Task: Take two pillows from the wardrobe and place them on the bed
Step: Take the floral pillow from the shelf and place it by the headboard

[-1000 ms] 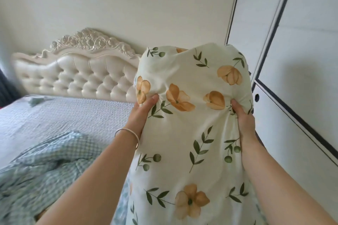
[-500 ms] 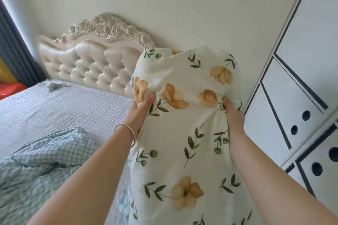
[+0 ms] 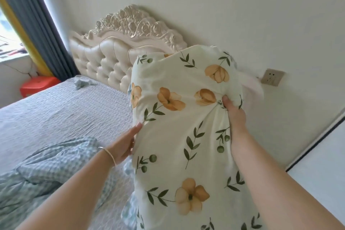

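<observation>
The right hand [image 3: 233, 115] grips the floral pillow [image 3: 184, 136] with its thumb pressed into a bunched fold of the cover near the upper right edge, while the left hand [image 3: 125, 144] lies flat and open against the pillow's left side, fingers extended, not clenched around the fabric. The pillow stands upright in the air between the two arms, above the near right part of the bed [image 3: 61, 114] and in front of the right end of the headboard.

At the far left hangs a dark curtain [image 3: 37, 24] beside a bright window, with a red stool [image 3: 40, 86] below it. The bed's grey quilted cover stretches rightward from there, a small crumpled bit of cloth [image 3: 82, 83] lying near its head. A blue checked blanket [image 3: 52, 172] is rumpled on the near part of the bed, under the left forearm, which wears a thin bracelet [image 3: 109, 155]. The cream tufted headboard [image 3: 115, 50] with carved trim stands against the wall. Right of the pillow, a wall socket [image 3: 272, 77] sits on the wall, and a white wardrobe panel [image 3: 321, 164] with a dark edge fills the lower right corner.
</observation>
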Motion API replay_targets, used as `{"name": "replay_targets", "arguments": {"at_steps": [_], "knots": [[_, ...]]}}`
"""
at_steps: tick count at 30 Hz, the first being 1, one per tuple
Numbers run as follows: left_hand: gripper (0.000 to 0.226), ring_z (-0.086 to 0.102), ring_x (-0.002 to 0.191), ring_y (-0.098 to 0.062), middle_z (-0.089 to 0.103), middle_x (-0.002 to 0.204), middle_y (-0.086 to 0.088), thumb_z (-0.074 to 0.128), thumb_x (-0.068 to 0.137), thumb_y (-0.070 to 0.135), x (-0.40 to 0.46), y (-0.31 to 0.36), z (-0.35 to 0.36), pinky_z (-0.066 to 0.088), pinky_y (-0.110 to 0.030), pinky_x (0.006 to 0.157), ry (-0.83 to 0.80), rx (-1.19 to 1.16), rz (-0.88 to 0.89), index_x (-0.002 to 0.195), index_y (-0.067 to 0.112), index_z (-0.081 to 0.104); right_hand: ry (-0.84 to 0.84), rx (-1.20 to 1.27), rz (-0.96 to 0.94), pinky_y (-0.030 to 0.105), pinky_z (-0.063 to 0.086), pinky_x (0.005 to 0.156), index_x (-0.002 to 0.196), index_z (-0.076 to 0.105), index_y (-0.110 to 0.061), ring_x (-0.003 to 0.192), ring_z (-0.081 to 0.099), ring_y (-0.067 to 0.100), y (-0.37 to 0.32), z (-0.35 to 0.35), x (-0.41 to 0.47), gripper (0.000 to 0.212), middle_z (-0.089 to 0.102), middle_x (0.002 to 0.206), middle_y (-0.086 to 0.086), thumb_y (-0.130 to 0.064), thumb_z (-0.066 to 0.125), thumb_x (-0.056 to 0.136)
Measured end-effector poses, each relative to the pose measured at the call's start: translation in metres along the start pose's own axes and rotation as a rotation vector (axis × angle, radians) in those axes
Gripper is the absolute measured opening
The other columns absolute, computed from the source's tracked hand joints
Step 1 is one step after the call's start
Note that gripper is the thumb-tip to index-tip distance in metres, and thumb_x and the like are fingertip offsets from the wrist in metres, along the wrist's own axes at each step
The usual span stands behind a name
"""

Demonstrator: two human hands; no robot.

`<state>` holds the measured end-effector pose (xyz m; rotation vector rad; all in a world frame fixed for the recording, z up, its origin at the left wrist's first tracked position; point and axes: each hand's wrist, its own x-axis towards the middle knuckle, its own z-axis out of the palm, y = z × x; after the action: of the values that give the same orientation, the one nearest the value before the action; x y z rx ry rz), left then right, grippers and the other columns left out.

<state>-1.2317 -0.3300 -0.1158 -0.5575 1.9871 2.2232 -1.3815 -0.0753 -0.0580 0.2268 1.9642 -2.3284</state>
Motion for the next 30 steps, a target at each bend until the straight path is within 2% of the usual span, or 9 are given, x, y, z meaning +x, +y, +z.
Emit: {"name": "replay_targets", "arguments": {"at_steps": [3,6,8,11,15,18,21,24,30], "knots": [[0.114,0.066,0.105,-0.027,0.066,0.120,-0.012,0.082,0.033,0.067,0.036,0.004,0.003,0.058,-0.037,0.078,0.125,-0.104,0.046,0.130,0.019,0.046,-0.073,-0.037,0.079,0.033,0.042,0.098,0.131,0.050,0.000,0.115,0.055,0.027,0.008,0.035,0.059,0.065,0.058,0.129,0.011,-0.038,0.068,0.081],[0.081,0.073,0.080,-0.020,0.075,0.092,-0.006,0.087,0.048,0.045,0.071,0.024,0.016,0.059,-0.031,0.062,0.315,-0.078,0.096,0.116,0.013,0.059,-0.144,-0.053,0.135,0.029,0.041,0.095,0.129,0.051,-0.002,0.117,0.055,0.029,0.006,0.075,0.120,0.061,0.058,0.130,0.012,-0.036,0.068,0.082],[0.061,0.073,0.077,-0.024,0.076,0.085,-0.007,0.083,0.056,0.039,0.098,0.030,0.017,0.060,-0.039,0.071,0.530,-0.147,0.062,0.108,0.011,0.066,-0.248,-0.107,0.136,0.029,0.043,0.093,0.129,0.053,-0.006,0.113,0.057,0.026,0.002,0.101,0.152,0.062,0.060,0.128,0.009,-0.042,0.068,0.081],[0.060,0.070,0.088,-0.033,0.075,0.095,-0.014,0.080,0.049,0.036,0.132,0.029,0.008,0.055,-0.049,0.086,0.789,-0.405,0.083,0.103,0.014,0.070,-0.561,-0.248,0.137,0.031,0.050,0.084,0.115,0.062,-0.017,0.099,0.063,0.019,-0.012,0.139,0.189,0.054,0.068,0.111,0.001,-0.060,0.055,0.083],[0.066,0.066,0.094,-0.035,0.070,0.103,-0.016,0.075,0.054,0.030,0.154,0.020,-0.010,0.050,-0.053,0.092,0.858,-0.705,0.107,0.117,0.015,0.061,-1.087,-0.252,0.271,0.036,0.049,0.092,0.127,0.056,-0.016,0.108,0.064,0.021,-0.019,0.163,0.237,0.076,0.068,0.116,0.008,-0.071,0.032,0.080],[0.078,0.064,0.102,-0.037,0.069,0.111,-0.016,0.081,0.045,0.038,0.166,-0.002,-0.029,0.048,-0.056,0.096,0.931,-0.817,0.067,0.118,0.020,0.061,-1.264,-0.679,0.399,0.035,0.050,0.080,0.102,0.065,-0.007,0.073,0.067,0.022,0.003,0.163,0.270,0.084,0.072,0.078,0.008,-0.078,0.060,0.058],[0.075,0.066,0.100,-0.034,0.069,0.112,-0.014,0.083,0.045,0.039,0.192,-0.017,-0.051,0.050,-0.054,0.093,1.053,-0.822,0.065,0.114,0.020,0.063,-1.254,-0.900,0.401,0.032,0.055,0.085,0.107,0.064,-0.010,0.084,0.071,0.022,0.033,0.172,0.272,0.052,0.075,0.090,0.006,-0.046,0.075,0.072],[0.058,0.065,0.098,-0.031,0.068,0.107,-0.011,0.078,0.060,0.032,0.215,-0.008,-0.061,0.051,-0.049,0.092,1.153,-0.763,0.063,0.113,0.018,0.061,-1.102,-0.800,0.286,0.013,0.050,0.050,0.098,0.061,-0.021,0.070,0.066,0.007,0.052,0.197,0.276,0.015,0.069,0.082,-0.006,-0.022,0.066,0.085],[0.051,0.064,0.097,-0.030,0.067,0.102,-0.008,0.074,0.073,0.031,0.258,-0.002,-0.102,0.051,-0.045,0.090,1.120,-0.611,-0.010,0.119,0.014,0.058,-1.016,-0.690,0.291,0.029,0.058,0.062,0.102,0.062,-0.016,0.074,0.071,0.020,0.079,0.258,0.325,0.032,0.074,0.086,0.004,-0.038,0.069,0.081]]}}
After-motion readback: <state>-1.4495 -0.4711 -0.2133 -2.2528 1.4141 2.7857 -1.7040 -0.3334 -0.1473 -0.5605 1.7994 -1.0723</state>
